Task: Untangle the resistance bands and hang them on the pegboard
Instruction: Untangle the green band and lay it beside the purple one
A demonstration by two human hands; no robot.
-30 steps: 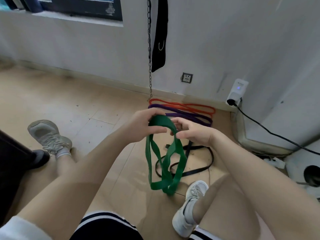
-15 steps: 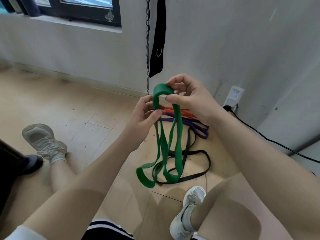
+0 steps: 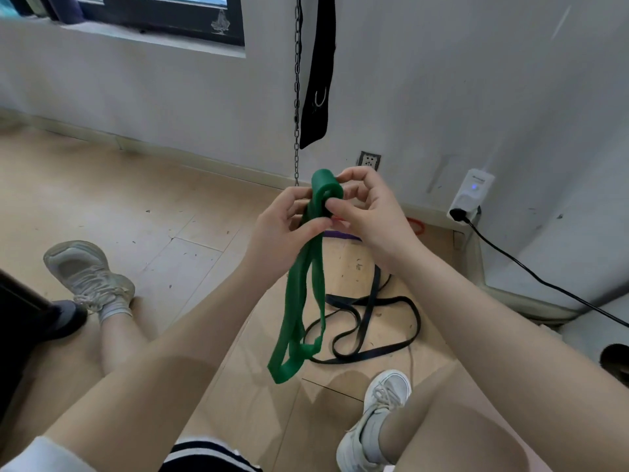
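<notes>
Left hand (image 3: 282,229): I see its fingers curled round the green band (image 3: 299,301), gripping just below the top fold.
Right hand (image 3: 367,212): thumb and fingertips pinch the fold.
Green band: held up between both hands, loops hanging to the floor (image 3: 102,206).
Black band (image 3: 374,321): lying tangled on the floor, just behind.

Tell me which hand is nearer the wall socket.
Right. The right hand is just below the wall socket; the left hand sits farther left, across the green band.
</notes>
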